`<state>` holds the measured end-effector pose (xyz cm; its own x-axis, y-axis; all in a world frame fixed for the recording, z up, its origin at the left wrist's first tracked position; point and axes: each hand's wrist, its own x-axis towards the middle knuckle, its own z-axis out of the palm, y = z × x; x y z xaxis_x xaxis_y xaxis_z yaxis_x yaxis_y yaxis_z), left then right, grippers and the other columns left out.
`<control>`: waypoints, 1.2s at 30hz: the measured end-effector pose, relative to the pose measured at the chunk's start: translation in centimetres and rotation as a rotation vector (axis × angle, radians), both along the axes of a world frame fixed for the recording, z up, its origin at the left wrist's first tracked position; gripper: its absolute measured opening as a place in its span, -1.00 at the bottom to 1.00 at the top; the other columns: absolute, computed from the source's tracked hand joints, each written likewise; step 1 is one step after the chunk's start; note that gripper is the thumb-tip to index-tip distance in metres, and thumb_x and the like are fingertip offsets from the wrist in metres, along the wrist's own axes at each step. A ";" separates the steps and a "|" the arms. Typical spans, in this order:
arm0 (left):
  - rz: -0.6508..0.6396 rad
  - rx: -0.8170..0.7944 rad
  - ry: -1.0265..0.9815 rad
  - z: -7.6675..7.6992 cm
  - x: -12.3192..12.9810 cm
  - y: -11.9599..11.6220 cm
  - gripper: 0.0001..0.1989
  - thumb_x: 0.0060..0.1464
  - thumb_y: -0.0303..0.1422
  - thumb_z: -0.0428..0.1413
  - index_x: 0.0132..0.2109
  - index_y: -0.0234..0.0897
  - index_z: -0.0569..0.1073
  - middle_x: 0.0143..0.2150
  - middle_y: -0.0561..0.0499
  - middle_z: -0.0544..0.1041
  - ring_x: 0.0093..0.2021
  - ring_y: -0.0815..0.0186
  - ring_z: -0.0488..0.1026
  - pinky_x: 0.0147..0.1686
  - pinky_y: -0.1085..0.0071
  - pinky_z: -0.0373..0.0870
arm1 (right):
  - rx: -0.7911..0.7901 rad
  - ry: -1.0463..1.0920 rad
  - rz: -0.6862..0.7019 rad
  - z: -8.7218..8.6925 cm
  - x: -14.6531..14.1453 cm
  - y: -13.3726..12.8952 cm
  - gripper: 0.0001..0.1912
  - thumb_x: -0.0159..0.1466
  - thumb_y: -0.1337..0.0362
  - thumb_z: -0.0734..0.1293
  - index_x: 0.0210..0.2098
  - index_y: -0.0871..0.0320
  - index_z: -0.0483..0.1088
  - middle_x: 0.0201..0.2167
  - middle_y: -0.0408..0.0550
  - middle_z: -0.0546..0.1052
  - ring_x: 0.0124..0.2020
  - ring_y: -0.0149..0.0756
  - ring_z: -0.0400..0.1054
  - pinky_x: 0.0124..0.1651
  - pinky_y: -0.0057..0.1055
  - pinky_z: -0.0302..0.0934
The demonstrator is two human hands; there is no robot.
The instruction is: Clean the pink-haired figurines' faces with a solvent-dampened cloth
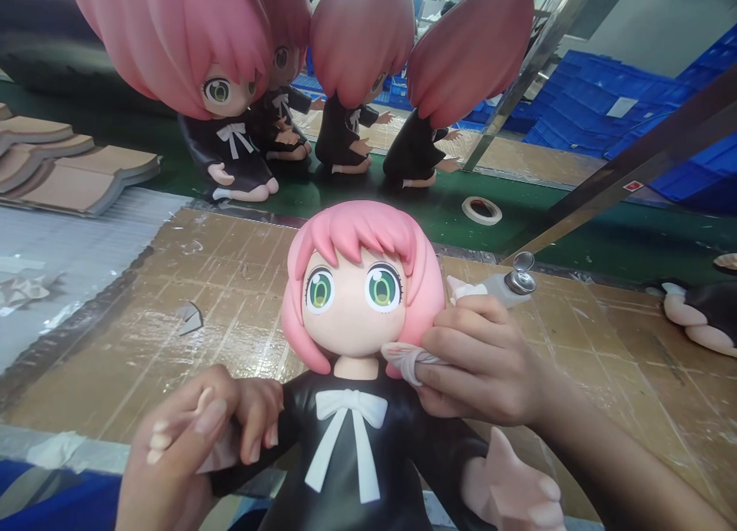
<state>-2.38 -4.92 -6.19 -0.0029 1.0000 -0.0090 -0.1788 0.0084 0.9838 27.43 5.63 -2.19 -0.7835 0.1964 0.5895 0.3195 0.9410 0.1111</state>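
A large figurine with pink hair, green eyes, a black dress and a white bow lies face up in front of me. My left hand is wrapped round the figurine's arm and hand at the lower left. In my right hand is a bunched white cloth, its tip touching the figurine by the chin and the lower edge of the hair. Behind my right knuckles stands a clear pump bottle with a metal flip lid, partly hidden.
Several similar pink-haired figurines kneel on the green surface at the back. A tape roll lies near them. Curved cardboard pieces are stacked at left; a metal post slants across the right, before blue crates. A black-clothed part lies far right.
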 end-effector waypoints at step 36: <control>0.068 -0.059 -0.038 0.1 0.4 -0.4 -0.62 0.30 -0.18 0.05 -0.49 -0.15 0.37 -0.61 0.09 0.44 -0.49 0.20 0.44 -0.28 0.20 0.39 | 0.072 0.307 0.004 0.5 -0.5 1.6 -0.77 0.31 0.32 0.26 -0.48 0.12 0.43 -0.57 -0.15 0.38 -0.43 -0.32 0.22 -0.28 -0.22 0.02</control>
<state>-1.97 -5.31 -6.08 -0.0696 0.9952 -0.0689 -0.2183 0.0522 0.9745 26.97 7.20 -1.68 -0.5676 0.1433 0.8107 0.3450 0.9355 0.0763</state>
